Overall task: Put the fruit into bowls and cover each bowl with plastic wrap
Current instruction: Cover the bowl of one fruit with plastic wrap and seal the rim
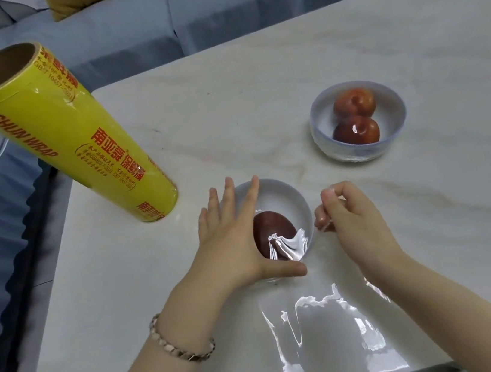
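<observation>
Left hand [230,244], fingers straight, rests on the near bowl [286,192] holding one dark red fruit [270,226]; right hand [353,221] pinches the plastic wrap [328,332] trailing over the counter [432,222]; the far bowl [323,118] sits wrapped

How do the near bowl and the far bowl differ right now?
The near bowl holds one dark red fruit; the far bowl holds two. The far bowl looks already sealed, while the near bowl's plastic wrap is bunched at its near rim. The left hand rests on the near bowl; nothing touches the far bowl. Both are white, on the table.
</observation>
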The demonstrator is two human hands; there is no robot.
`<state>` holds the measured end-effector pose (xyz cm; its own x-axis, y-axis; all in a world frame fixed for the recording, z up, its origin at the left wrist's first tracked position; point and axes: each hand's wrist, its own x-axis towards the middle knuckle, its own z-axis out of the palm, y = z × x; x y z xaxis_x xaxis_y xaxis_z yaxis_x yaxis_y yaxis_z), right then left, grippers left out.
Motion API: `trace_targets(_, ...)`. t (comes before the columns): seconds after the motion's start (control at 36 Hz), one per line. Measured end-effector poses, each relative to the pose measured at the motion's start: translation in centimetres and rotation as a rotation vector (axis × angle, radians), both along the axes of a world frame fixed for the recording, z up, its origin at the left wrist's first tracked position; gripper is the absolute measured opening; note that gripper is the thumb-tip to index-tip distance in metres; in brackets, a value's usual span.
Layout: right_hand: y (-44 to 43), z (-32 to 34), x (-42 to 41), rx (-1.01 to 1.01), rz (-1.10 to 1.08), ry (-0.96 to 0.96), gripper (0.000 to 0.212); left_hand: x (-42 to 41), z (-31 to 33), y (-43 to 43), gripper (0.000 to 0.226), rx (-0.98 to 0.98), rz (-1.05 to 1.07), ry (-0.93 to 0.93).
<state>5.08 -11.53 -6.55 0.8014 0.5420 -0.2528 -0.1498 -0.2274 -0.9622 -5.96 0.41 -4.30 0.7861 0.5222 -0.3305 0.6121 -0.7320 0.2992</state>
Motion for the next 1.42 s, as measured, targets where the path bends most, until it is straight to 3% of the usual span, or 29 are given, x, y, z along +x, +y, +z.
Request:
trace_targets(0.25, 0.8, 1.0, -0.7, 0.066, -0.136, 0.077, 0.023, -0.3, 0.2, -0.3, 0.135, 0.023, 0.021, 0.017)
trace_targets(0.44, -0.5, -0.4, 0.1, -0.004, -0.193, 0.098, 0.023, -0.2, 0.2, -0.3, 0.136, 0.037, 0.024, 0.041)
trace_targets(0.61, -0.4, -2.9, 0.6, -0.205, -0.137, -0.215, 0.013, -0.3, 0.1, -0.4, 0.135, 0.024, 0.047, 0.032)
trace_targets(0.83, -0.2, -3.1, 2.1, -0.376, 0.018, -0.317, 0.027, -0.5, 0.2, -1.0, 0.13, -0.101, 0.128, -0.066)
trace_targets(0.92, -1.5, -2.4, 2.4, -0.317, -0.034, -0.202, 0.038, -0.2, 0.4, -0.5, 0.097, -0.212, 0.306, -0.257)
trace_targets(0.97, -2.0, -2.0, 2.2, -0.243, 0.006, -0.026, 0.043, 0.1, 0.5, 0.0, 0.077, -0.286, 0.487, -0.348)
trace_targets(1.06, -1.8, -1.2, 1.2, -0.134, 0.131, 0.328, 0.039, 0.3, 0.5, 0.4, 0.065, -0.423, 0.655, -0.381)
trace_targets(1.14, -1.2, -1.1, 0.5, -0.032, 0.217, 0.454, 0.035, 0.4, 0.6, 0.6, 0.056, -0.46, 0.717, -0.4)
trace_targets(1.28, -1.1, -0.9, -0.2, 0.067, 0.177, 0.358, 0.03, -0.2, 1.2, 0.3, 0.057, -0.517, 0.773, -0.379)
trace_targets(1.36, -1.7, -0.3, 0.2, 0.072, 0.233, 0.112, 0.028, -0.9, 1.9, -0.1, 0.059, -0.574, 0.753, -0.365)
trace_targets(1.42, -2.2, 0.2, 0.7, 0.034, 0.274, -0.053, 0.008, -1.3, 2.2, -0.5, 0.046, -0.612, 0.714, -0.358)
